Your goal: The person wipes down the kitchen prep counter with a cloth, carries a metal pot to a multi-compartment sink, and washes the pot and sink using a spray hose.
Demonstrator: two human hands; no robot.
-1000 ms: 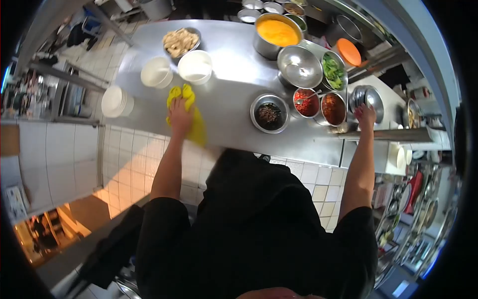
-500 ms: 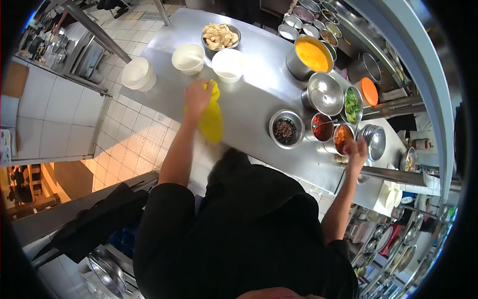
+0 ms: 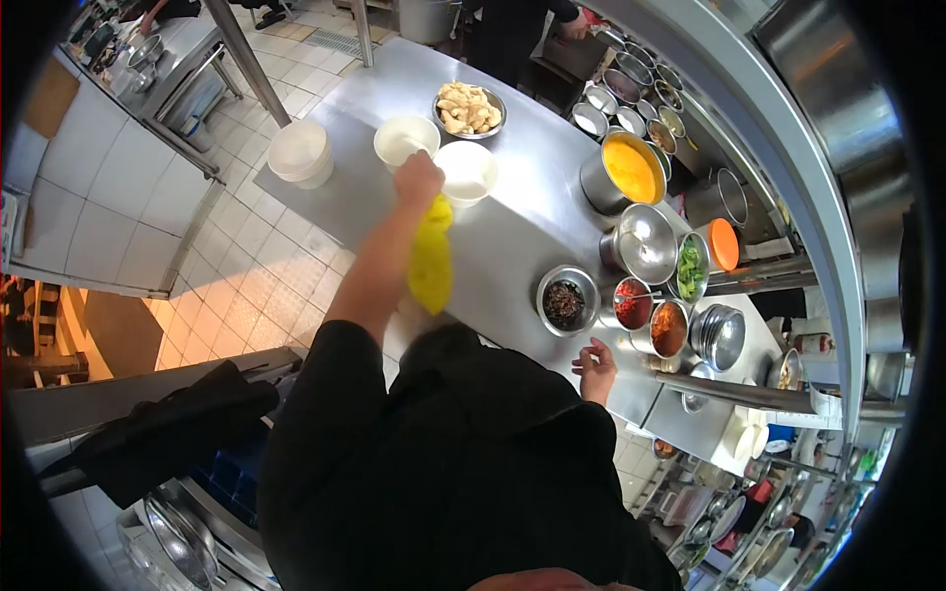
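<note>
My left hand (image 3: pixel 419 179) is closed on a yellow cloth (image 3: pixel 431 261), which hangs down toward the table's near edge. This hand is at the near side of two white bowls, the left bowl (image 3: pixel 402 136) and the right bowl (image 3: pixel 467 175); whether its fingers touch either rim I cannot tell. My right hand (image 3: pixel 595 371) is over the near table edge, fingers apart and slightly curled, with nothing visible in it. Closest to it is a steel bowl (image 3: pixel 593 310) of dark chopped food. Beyond are pots of red pieces (image 3: pixel 632 303) and orange sauce (image 3: pixel 669 328).
A stack of white bowls (image 3: pixel 300 150) stands at the steel table's (image 3: pixel 340 98) left end. Pale chunks (image 3: pixel 469 107) fill a metal bowl behind. A deep pot of yellow liquid (image 3: pixel 631 169) is at the right. Another person (image 3: pixel 507 34) stands across the table.
My right hand has come back from the orange sauce pot to the near table edge. My left hand has moved closer to the two white bowls with the cloth. The camera view has shifted.
</note>
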